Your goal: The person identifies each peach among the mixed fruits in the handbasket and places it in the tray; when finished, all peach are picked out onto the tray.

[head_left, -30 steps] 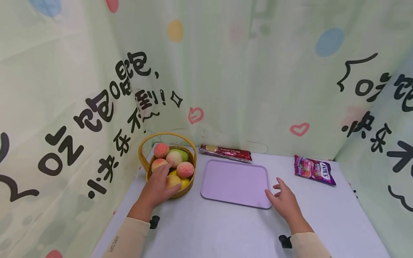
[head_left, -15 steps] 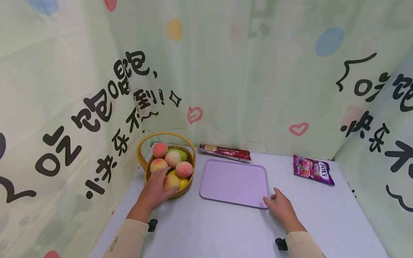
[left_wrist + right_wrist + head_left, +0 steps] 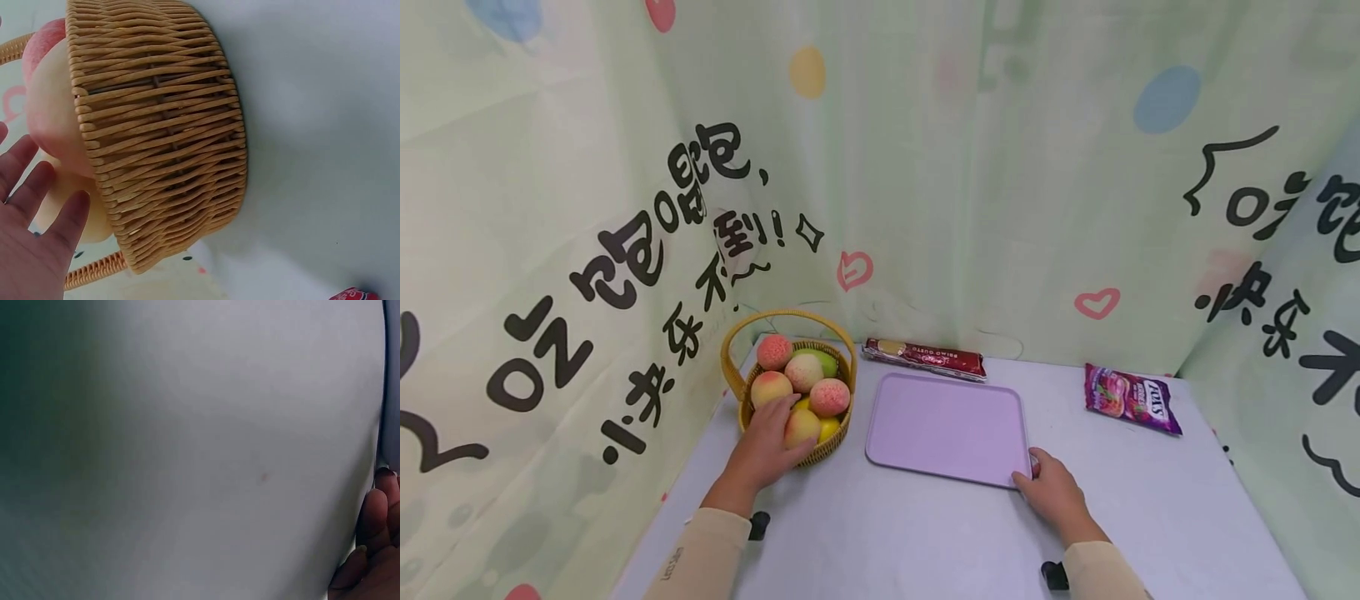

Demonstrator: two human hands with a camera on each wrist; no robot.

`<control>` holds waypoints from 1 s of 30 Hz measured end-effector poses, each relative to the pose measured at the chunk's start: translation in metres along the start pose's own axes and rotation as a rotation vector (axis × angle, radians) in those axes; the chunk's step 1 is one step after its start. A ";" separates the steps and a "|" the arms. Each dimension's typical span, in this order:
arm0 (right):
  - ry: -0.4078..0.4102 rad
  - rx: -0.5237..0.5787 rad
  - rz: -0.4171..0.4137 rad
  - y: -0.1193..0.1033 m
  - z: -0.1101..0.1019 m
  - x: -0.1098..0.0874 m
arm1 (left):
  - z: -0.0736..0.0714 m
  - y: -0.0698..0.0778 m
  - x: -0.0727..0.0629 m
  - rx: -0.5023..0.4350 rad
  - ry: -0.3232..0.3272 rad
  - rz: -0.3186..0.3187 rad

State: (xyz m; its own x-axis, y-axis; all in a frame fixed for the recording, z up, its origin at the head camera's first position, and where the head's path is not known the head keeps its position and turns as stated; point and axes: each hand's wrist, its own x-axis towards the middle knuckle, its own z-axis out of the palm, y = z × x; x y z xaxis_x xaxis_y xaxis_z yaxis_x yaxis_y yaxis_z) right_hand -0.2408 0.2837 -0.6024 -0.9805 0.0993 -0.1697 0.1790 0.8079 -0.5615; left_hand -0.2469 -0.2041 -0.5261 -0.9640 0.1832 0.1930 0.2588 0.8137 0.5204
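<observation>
At the left of the head view, a wicker basket (image 3: 842,430) holds fake-looking fruit, among them a yellow-pink peach (image 3: 802,425). My left hand (image 3: 764,450) reaches over its near rim, fingers spread loosely above that peach. In the left wrist view the fingertips are right at the peach (image 3: 87,209), just outside the woven wall (image 3: 165,134). A flat lilac tray (image 3: 947,425) lies mid-table, and my right hand (image 3: 1054,492) grips its near right corner, thumb at the front edge. The right wrist view catches only curled fingers (image 3: 375,512) beside the tray's edge.
Behind the tray lies a long dark-red snack packet (image 3: 925,358). A purple candy bag (image 3: 1131,400) sits at the right rear of the white table (image 3: 880,542). Printed pale-green curtains (image 3: 970,208) enclose the back and sides.
My right hand has come down onto the tray's near right corner, its fingers closing there. The left hand has drawn back very slightly over the peach; basket and tray stay in place.
</observation>
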 end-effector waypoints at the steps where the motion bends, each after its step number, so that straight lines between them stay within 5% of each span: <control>1: 0.002 -0.004 0.003 0.001 0.001 0.001 | 0.001 0.000 0.000 0.004 -0.005 -0.003; 30: -0.003 -0.002 0.010 0.009 0.004 0.002 | 0.020 -0.002 0.015 0.161 -0.071 0.004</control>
State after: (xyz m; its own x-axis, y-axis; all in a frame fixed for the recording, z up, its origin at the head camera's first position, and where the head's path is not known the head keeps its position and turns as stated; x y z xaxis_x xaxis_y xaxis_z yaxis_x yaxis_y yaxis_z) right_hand -0.2406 0.2892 -0.6112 -0.9783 0.1056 -0.1781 0.1888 0.8083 -0.5577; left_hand -0.2634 -0.1921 -0.5410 -0.9664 0.2202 0.1324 0.2546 0.8899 0.3785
